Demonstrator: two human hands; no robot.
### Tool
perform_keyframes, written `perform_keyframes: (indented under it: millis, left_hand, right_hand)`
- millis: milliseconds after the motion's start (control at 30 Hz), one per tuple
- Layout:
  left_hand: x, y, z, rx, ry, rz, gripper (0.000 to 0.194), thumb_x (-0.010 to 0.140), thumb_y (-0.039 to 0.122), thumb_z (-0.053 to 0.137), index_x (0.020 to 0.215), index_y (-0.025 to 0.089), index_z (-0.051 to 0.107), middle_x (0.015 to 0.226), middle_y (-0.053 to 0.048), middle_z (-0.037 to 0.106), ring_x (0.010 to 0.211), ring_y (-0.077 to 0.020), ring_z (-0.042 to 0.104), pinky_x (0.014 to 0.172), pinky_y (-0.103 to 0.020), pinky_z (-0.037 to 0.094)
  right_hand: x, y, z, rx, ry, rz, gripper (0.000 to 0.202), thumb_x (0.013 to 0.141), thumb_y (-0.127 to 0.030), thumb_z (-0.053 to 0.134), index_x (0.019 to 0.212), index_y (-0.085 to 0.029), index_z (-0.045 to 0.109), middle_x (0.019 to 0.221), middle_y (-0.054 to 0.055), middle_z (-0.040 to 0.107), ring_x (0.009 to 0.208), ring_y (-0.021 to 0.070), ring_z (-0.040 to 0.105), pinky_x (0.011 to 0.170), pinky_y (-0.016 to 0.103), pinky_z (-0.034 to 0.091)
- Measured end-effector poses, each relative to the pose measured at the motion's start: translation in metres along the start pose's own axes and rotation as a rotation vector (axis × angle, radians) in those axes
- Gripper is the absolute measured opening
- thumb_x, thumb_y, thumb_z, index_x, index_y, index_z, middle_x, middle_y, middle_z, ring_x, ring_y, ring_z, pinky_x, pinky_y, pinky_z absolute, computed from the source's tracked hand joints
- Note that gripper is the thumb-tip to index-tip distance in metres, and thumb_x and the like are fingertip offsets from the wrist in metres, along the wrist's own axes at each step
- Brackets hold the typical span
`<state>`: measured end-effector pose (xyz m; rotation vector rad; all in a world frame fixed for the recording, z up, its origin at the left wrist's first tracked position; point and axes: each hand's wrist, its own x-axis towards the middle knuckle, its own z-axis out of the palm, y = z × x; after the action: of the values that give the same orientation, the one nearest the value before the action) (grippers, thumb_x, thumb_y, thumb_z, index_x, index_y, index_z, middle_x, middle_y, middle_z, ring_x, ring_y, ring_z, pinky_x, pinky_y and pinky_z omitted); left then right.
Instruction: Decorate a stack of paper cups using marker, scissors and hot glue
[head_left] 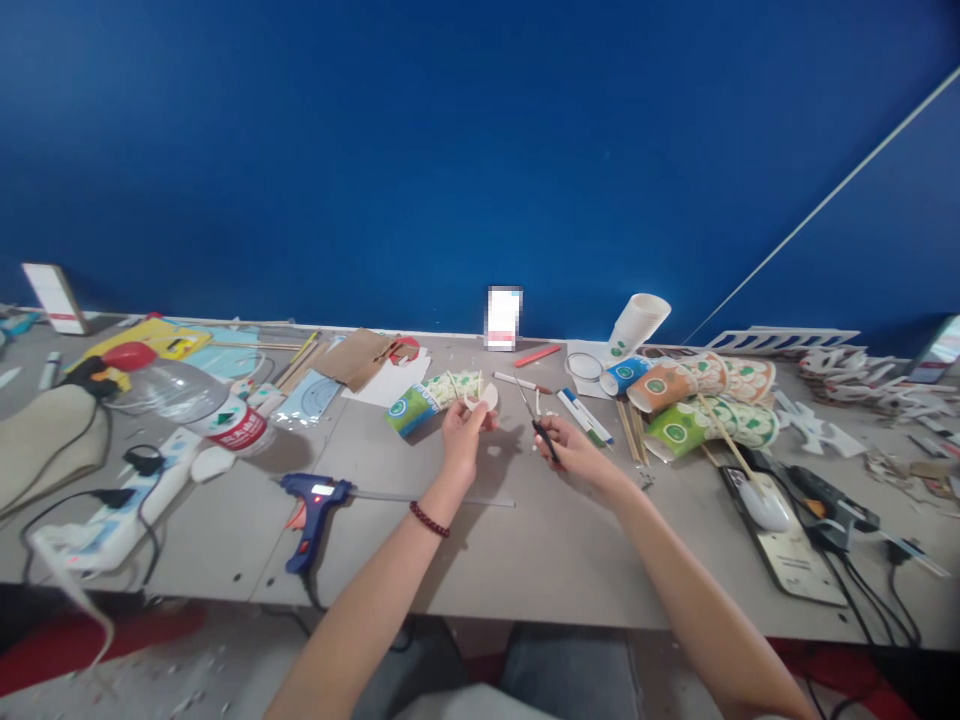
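Note:
Over the middle of the table, my left hand [466, 438] pinches a small white paper piece [487, 398] with a rounded edge. To its right, my right hand [571, 452] is closed around the black handle of a pair of scissors [541, 432], blades pointing up and away toward the back. The scissors and the paper piece are apart. Just behind my left hand lies a blue and green patterned paper cup [411, 408] on its side, joined to another green-patterned cup. White and blue marker pens [585, 416] rest beyond my right hand.
A blue hot glue gun [315, 505] with a long glue stick lies front left, near a plastic bottle [217, 405] and a power strip [135, 510]. Patterned cups [686, 425], wooden sticks [632, 430] and a second glue gun [829, 505] are on the right. A phone [503, 318] stands against the blue wall.

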<state>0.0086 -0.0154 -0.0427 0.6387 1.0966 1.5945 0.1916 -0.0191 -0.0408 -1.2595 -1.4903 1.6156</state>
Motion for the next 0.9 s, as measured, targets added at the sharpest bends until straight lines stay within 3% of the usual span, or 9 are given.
perform_keyframes:
  millis: [200, 900]
  left_hand:
    - [0.0004, -0.0033, -0.0003, -0.006, -0.107, -0.039, 0.037, 0.059, 0.038, 0.076, 0.077, 0.017, 0.051, 0.064, 0.000, 0.064, 0.053, -0.0122, 0.061, 0.057, -0.025, 0.048]
    - [0.0008, -0.0053, -0.0003, 0.003, -0.084, -0.030, 0.034, 0.058, 0.037, 0.076, 0.073, 0.017, 0.053, 0.066, 0.000, 0.062, 0.059, -0.0126, 0.061, 0.056, -0.024, 0.047]
  right_hand:
    - [-0.0022, -0.0025, 0.0031, -0.047, -0.042, 0.011, 0.041, 0.072, -0.056, 0.067, 0.085, -0.022, 0.050, 0.060, -0.007, 0.048, 0.042, 0.0043, 0.033, 0.038, 0.018, 0.023]
    - [-0.0011, -0.0031, -0.0001, -0.110, -0.016, 0.021, 0.037, 0.070, -0.053, 0.069, 0.079, -0.020, 0.055, 0.053, -0.006, 0.051, 0.038, 0.0046, 0.032, 0.035, 0.018, 0.023]
